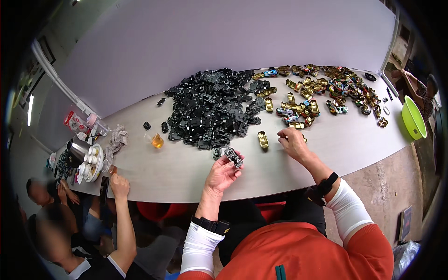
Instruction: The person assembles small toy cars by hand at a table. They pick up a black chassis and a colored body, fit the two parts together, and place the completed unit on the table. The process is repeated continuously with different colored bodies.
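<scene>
My left hand (221, 176) is closed round a small toy car chassis (233, 157), dark with bright metal parts, held up near the table's front edge. My right hand (295, 143) is low over the table, fingers bent and a little apart, with nothing visible between them. Beside it, partly hidden by the hand, a bit of gold (305, 138) shows. One gold toy car body (263, 140) lies alone between my two hands. Just past my left hand, another chassis (217, 153) rests on the tabletop.
A large heap of black chassis (205, 109) covers the table's middle. Gold and coloured car bodies (352, 88) spread right of it. At the left are a cup of amber drink (157, 141), a rag (116, 140), a cup tray (96, 163) and another person's hand (120, 185). A green basin (413, 118) is far right.
</scene>
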`<control>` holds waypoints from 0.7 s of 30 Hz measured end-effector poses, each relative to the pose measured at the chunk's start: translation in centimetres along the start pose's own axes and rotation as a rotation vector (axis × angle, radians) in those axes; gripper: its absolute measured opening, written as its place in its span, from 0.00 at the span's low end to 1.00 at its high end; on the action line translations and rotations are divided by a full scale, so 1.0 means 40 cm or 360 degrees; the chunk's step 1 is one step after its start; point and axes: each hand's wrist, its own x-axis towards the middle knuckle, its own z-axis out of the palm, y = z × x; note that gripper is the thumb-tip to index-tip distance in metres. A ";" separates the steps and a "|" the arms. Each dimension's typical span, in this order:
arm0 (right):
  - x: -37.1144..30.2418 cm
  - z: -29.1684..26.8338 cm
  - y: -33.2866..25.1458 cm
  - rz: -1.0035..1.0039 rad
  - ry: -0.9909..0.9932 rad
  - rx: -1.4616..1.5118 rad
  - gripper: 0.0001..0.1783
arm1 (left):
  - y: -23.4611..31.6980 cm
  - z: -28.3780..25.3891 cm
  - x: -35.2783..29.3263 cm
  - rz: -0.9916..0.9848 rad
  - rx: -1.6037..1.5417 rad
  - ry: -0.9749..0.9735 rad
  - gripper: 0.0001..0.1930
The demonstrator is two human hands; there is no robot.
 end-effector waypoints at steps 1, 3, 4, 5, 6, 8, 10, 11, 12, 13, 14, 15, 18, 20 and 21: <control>-0.001 0.002 -0.015 0.0010 -0.0008 0.0019 0.10 | -0.006 0.007 -0.004 0.0002 0.0001 -0.0004 0.17; -0.006 0.017 -0.038 0.0010 -0.0015 -0.0011 0.12 | -0.017 0.010 -0.007 0.0001 -0.0011 -0.0033 0.17; -0.007 0.027 -0.041 0.0016 -0.0023 -0.0029 0.12 | -0.023 0.011 -0.009 -0.0007 -0.0020 -0.0047 0.17; -0.008 0.036 -0.042 0.0023 -0.0031 -0.0047 0.13 | -0.028 0.011 -0.013 -0.0015 -0.0029 -0.0060 0.17; -0.006 0.043 -0.037 0.0047 0.0006 -0.0037 0.12 | -0.034 0.010 -0.015 -0.0021 -0.0041 -0.0054 0.16; 0.002 0.047 -0.032 0.0132 0.0042 0.0004 0.10 | -0.040 0.001 -0.027 -0.0025 -0.0077 -0.0066 0.16; 0.007 0.052 -0.024 0.0250 0.0064 0.0065 0.10 | -0.045 0.004 -0.048 0.0016 -0.0081 -0.0029 0.17; 0.009 0.045 -0.023 0.0292 0.0056 -0.0012 0.11 | -0.048 0.001 -0.049 0.0019 -0.0139 -0.0051 0.17; 0.010 0.033 -0.039 0.0332 0.0049 -0.0085 0.12 | -0.046 -0.004 -0.050 0.0023 -0.0191 -0.0070 0.18; 0.009 0.029 -0.048 0.0371 0.0040 -0.0157 0.13 | -0.045 -0.008 -0.052 0.0027 -0.0244 -0.0088 0.19; 0.003 0.034 -0.039 0.0401 -0.0037 -0.0165 0.14 | -0.048 -0.007 -0.057 0.0035 -0.0209 -0.0055 0.21; 0.001 0.038 -0.034 0.0368 -0.0075 -0.0143 0.14 | -0.051 -0.009 -0.054 0.0045 -0.0224 -0.0037 0.21; -0.005 0.048 -0.041 0.0362 -0.0165 -0.0123 0.13 | -0.059 -0.016 -0.051 0.0063 -0.0257 0.0006 0.22; 0.001 0.057 -0.033 0.0358 -0.0133 -0.0112 0.13 | -0.064 -0.020 -0.051 0.0062 -0.0266 0.0020 0.23; 0.006 0.052 -0.028 0.0356 -0.0103 -0.0120 0.12 | -0.065 -0.018 -0.054 0.0094 -0.0272 0.0017 0.23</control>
